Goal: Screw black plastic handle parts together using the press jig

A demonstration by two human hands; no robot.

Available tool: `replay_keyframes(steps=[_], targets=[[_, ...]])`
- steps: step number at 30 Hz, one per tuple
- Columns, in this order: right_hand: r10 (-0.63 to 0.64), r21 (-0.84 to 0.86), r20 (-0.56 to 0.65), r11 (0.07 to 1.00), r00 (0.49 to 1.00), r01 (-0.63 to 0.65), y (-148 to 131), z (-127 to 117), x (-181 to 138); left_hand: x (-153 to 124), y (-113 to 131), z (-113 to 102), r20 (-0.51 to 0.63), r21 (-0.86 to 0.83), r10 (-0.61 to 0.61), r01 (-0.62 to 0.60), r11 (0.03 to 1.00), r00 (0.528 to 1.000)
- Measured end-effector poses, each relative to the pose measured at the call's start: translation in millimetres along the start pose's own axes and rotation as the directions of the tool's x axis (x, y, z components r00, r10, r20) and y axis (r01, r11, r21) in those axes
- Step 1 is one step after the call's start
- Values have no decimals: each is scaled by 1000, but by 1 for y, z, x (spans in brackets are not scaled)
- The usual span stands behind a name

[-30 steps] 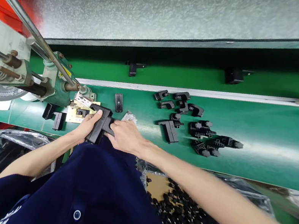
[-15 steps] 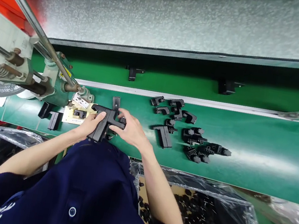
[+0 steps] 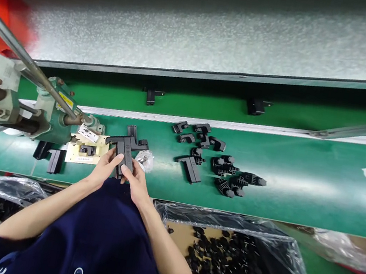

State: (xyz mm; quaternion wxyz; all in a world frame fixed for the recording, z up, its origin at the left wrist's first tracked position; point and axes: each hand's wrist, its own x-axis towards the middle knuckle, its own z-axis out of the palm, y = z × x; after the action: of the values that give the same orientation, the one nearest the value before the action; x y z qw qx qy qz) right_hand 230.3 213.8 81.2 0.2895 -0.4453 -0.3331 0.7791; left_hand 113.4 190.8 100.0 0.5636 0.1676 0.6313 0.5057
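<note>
Both hands grip one black plastic T-shaped part point(image 3: 125, 151) in front of my body, above the bench's near edge. My left hand point(image 3: 107, 167) closes on its lower left side, thumb on top. On the lower right side my right hand point(image 3: 135, 179) is closed, its thumb also on the face. Arms of the part stick out left and right at its far end. Just beyond it lies a black elongated piece point(image 3: 132, 131). A clear plastic bag of small metal pieces point(image 3: 145, 160) rests right of the part.
A hand-lever press point(image 3: 55, 114) stands at left, with a cream fixture plate point(image 3: 74, 153) beside it. Several black bent pieces point(image 3: 187, 138), knobbed black parts point(image 3: 224, 165) and a black housing point(image 3: 192, 170) lie to the right. Plastic-lined bins point(image 3: 225, 217) sit below the bench edge.
My right hand has moved from the part's right arm down to its lower body. The bag of metal pieces is now uncovered. The camera view has shifted.
</note>
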Motion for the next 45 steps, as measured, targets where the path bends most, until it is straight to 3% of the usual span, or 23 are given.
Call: replay_keyframes(steps=[2,5,10,14,18,22,27,33,38,45], targets=[[15,-21,-82,1000,997,-17,-6,-13,13,-1,-6,-8,38,48,-41,39,998,998],[4,-33,-235,999,972,-12,-20,-41,41,-5,-20,-24,3,99,-168,167,981,986],[4,-54,-452,998,892,-32,-67,-97,106,-15,-49,-59,-79,145,-229,238,960,970],[35,-45,-552,996,833,-71,-117,-135,164,-23,-80,-88,-231,49,-262,280,959,937],[64,20,-598,998,799,-65,-139,-146,206,-31,-102,-102,-281,-5,-298,309,951,912],[116,100,-507,992,854,-75,-106,-125,205,-37,-107,-105,-294,-39,-334,338,940,895],[164,164,-372,980,913,-110,-35,-103,153,-38,-100,-106,-309,20,-344,368,930,887],[131,190,-469,981,874,-45,6,-129,88,-31,-95,-110,-229,177,-305,348,921,924],[73,142,-562,990,824,9,20,-154,57,-22,-97,-108,-99,378,-175,200,904,980],[-20,-101,-540,994,841,-41,58,-152,60,-15,-113,-106,-123,253,-100,128,959,987]])
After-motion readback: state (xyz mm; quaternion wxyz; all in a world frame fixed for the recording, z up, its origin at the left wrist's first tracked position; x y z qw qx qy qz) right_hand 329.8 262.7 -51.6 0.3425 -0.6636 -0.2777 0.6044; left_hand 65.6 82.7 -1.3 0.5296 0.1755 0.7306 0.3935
